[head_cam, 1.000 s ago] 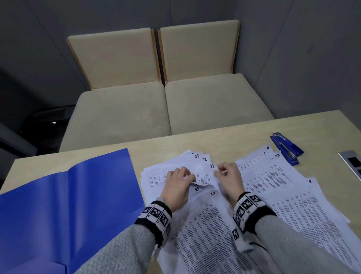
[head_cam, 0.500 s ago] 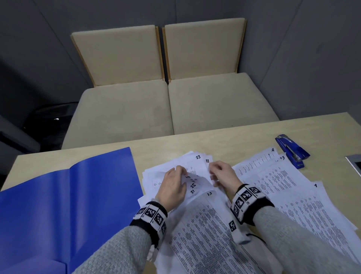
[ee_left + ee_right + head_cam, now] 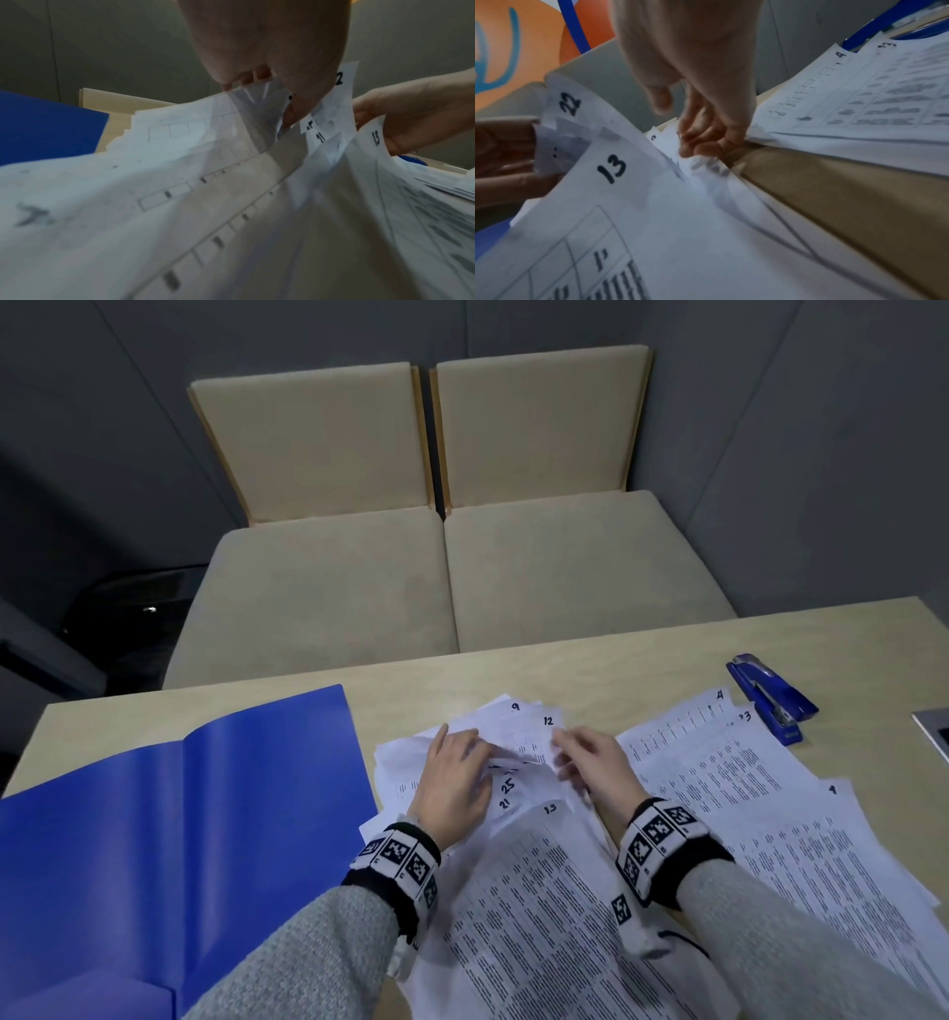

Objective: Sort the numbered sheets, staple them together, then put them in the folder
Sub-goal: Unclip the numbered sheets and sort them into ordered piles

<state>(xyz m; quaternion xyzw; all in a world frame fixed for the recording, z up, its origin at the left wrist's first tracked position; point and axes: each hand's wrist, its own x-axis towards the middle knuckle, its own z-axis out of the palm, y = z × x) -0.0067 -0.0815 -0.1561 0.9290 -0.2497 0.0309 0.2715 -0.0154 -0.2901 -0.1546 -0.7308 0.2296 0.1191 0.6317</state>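
Observation:
Numbered printed sheets [image 3: 539, 891] lie in a loose heap on the table in front of me. My left hand [image 3: 454, 775] pinches the raised corners of a few sheets, marked 22 [image 3: 339, 79], 25 and 21. My right hand [image 3: 590, 762] has its fingers [image 3: 703, 142] curled into the sheet edges beside sheet 13 [image 3: 611, 168], thumb apart. Sheets 9 [image 3: 515, 707] and 12 lie flat beyond the hands. An open blue folder [image 3: 179, 839] lies at the left. A blue stapler [image 3: 770, 701] lies at the far right.
A second spread of sheets [image 3: 744, 793], marked 4, 23 and 1, covers the right side of the wooden table [image 3: 590, 665]. A grey panel [image 3: 932, 731] is set into the table's right edge. Two beige seats [image 3: 447, 577] stand beyond the far edge.
The hands have leafed through the middle heap: sheets 23 and 22 no longer lie on top, 22 is lifted in my left hand, and 9 and 12 now show beyond it.

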